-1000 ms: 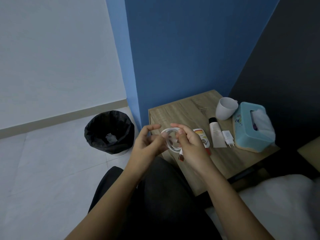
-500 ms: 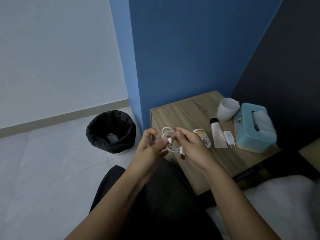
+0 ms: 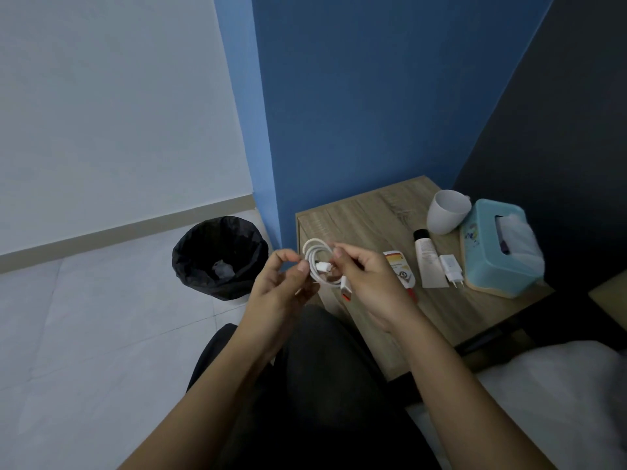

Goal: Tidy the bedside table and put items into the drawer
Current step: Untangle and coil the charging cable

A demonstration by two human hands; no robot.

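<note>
Both hands tighten the coil vs 0.5 s ago. Left hand (image 3: pixel 281 286) pinches white charging cable (image 3: pixel 317 262); right hand (image 3: pixel 369 283) grips its plug end, over bedside table (image 3: pixel 356 215) front-left corner. Charger plug (image 3: pixel 451 268), cream tube (image 3: pixel 428 262) on tabletop. Nothing stowed yet; drawer not seen.

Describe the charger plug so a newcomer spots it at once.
On the wooden bedside table, go to the teal tissue box at its right end. The charger plug lies flat just left of the box, beside a black-capped tube: the only small white block with two metal pins.
</note>
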